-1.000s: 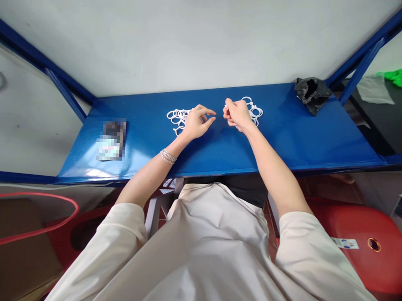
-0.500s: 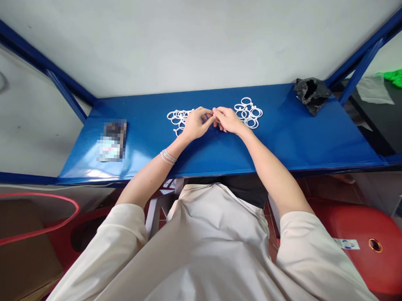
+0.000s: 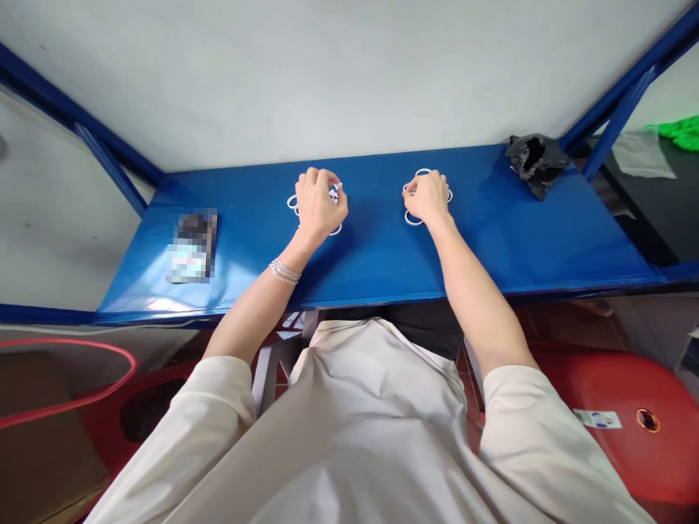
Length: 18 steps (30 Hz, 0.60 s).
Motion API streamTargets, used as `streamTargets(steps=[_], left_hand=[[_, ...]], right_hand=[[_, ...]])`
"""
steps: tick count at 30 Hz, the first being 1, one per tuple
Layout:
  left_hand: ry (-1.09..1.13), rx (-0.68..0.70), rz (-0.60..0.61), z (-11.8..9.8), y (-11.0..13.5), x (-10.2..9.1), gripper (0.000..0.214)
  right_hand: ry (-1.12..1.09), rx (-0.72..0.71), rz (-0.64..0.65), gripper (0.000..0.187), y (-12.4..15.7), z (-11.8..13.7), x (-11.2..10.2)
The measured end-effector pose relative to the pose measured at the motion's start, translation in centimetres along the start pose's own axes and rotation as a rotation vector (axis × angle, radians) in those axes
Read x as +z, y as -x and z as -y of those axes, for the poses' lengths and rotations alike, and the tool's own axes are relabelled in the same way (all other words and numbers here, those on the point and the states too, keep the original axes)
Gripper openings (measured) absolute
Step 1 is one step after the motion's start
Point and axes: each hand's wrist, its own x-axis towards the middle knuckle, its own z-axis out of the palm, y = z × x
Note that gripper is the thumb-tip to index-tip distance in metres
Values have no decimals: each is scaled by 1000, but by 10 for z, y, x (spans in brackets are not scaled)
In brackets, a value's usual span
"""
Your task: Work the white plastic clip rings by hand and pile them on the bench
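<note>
Blurred item: left on the table.
Left hand: I see it curled over the left rings; can't tell if pinching.
Right hand: fingers bent over the right rings; I can't tell its grip.
Bag: far right.

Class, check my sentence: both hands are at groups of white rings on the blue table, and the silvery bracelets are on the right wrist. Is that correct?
Not quite: the head view shows the silvery bracelets on the left wrist, not the right. The left hand and right hand are at groups of white rings on the blue table.
</note>
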Motion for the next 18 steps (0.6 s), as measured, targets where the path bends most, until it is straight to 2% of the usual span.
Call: streamTargets(steps=[3,7,12,15,18], left_hand=[[13,-33,-26,2,0,-1,27],[-19,-19,-39,-2,1,-2,27],[-9,11,79,-13,4,1,31],[95,12,128,-18,7,6,33],[194,-4,147,-21,8,9,32]], right_hand=[[-43,-14,-15,12,-1,5,-2],[-238,-97,-29,9,3,22,-9],[-527,-200,123,22,19,48,-14],[-601,-250,234,30,28,59,-13],[-618,-285,289,30,32,62,-10]])
